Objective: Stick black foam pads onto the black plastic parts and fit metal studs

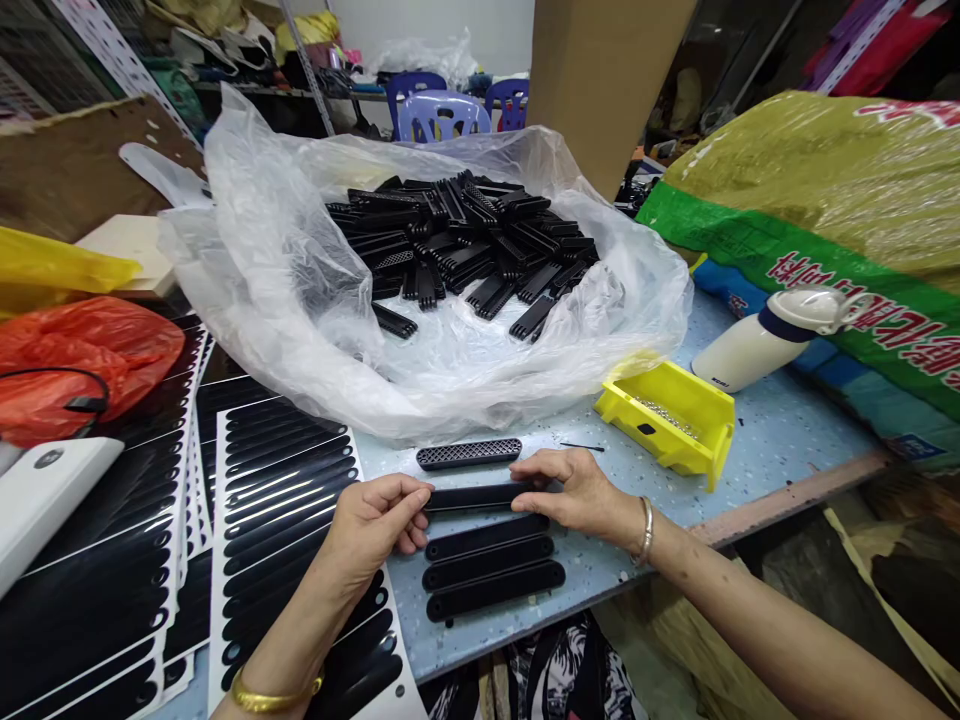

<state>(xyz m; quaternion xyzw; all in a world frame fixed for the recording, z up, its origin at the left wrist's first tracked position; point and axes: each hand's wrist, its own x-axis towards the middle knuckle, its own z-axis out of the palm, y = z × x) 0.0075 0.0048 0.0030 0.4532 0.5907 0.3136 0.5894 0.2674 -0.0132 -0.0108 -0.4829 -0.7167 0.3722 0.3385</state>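
My left hand [375,520] and my right hand [574,492] pinch the two ends of a long black plastic strip [472,497] just above the blue speckled table [772,440]. Three more black strips [491,563] lie side by side right below it. A black strip with a mesh face [469,453] lies just beyond my hands. Behind it, a clear plastic bag [300,300] lies open around a heap of several black plastic parts [465,240].
White sheets of black oval stickers [277,480] cover the left of the table. A yellow bin [667,415] of small metal bits and a white bottle [757,340] lie at right, before a large green-yellow sack [825,200]. A red bag [75,350] and a white device [45,490] lie far left.
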